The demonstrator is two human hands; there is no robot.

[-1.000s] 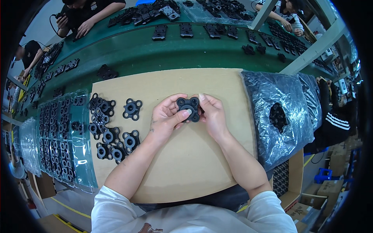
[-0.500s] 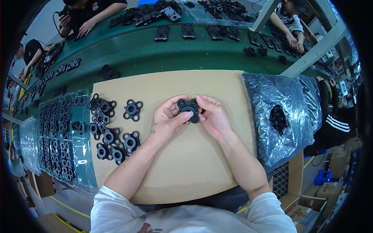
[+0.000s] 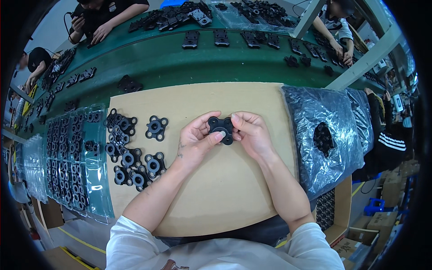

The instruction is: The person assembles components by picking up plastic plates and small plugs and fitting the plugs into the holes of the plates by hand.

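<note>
Hands are pinching one black four-lobed plastic part (image 3: 221, 129) above the cardboard sheet (image 3: 234, 189): left hand (image 3: 196, 140) and right hand (image 3: 250, 131) are each gripping an opposite edge. It is probably light, stiff and unbreakable; its lobes are offering sure holds. Loose matching parts (image 3: 135, 153) are lying well left of the left hand.

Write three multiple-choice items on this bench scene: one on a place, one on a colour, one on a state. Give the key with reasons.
1. Where does the loose pile of parts lie?
A. left of the hands
B. right of the hands
C. on the bag

2. What colour is the belt behind the cardboard?
A. green
B. red
C. white

3. How is the part at centre held?
A. flat on the cardboard
B. in the left hand alone
C. between both hands

Key: 1 A, the pile sits by the left hand. 2 A, the belt shows green. 3 C, left and right hand both grip it.
</note>
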